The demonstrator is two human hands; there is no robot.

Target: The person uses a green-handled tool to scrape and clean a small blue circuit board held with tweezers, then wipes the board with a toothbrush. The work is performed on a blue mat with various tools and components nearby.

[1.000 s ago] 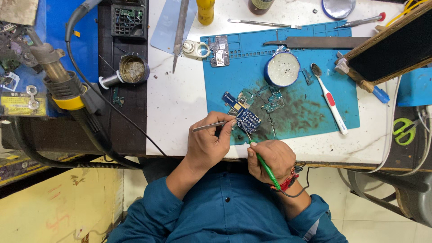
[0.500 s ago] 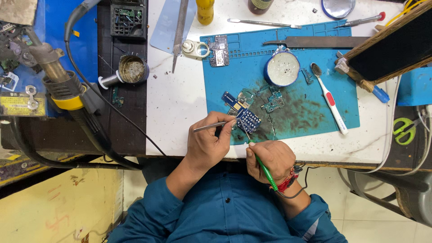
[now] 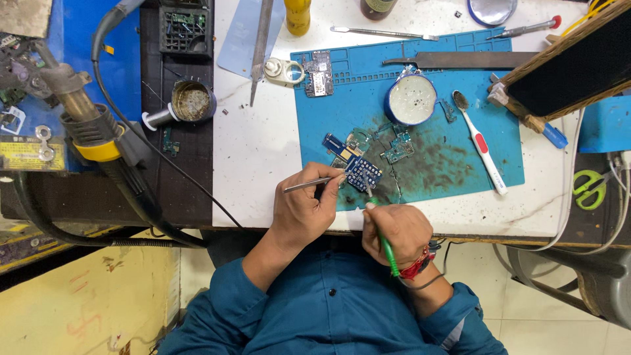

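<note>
Far left: a hot-air tool with a metal nozzle and yellow collar point(image 3: 82, 118) lies on the dark bench section, its thick black hose running down off the edge.
Left of centre: a small round metal tin of brownish paste point(image 3: 193, 100) sits near the edge of the white table point(image 3: 253, 164).
Left hand: the left hand point(image 3: 303, 212) is clamped on thin silver tweezers point(image 3: 314, 183), whose tips reach the small blue circuit board point(image 3: 363, 173).
Circuit board: it lies at the lower left corner of the blue silicone work mat point(image 3: 460, 131), close to the table's front edge, with other small board pieces just beside it.
Right hand: the right hand point(image 3: 398, 231) is closed round a green-handled soldering iron point(image 3: 383, 240), its tip touching the same board; the two hands are near each other but apart.
Right of centre: a round blue tin with pale contents point(image 3: 411, 99) stands on the mat, and a white toothbrush with a red grip point(image 3: 480, 141) lies near it.
Far right: green-handled scissors point(image 3: 589, 187) rest at the table's edge.
</note>
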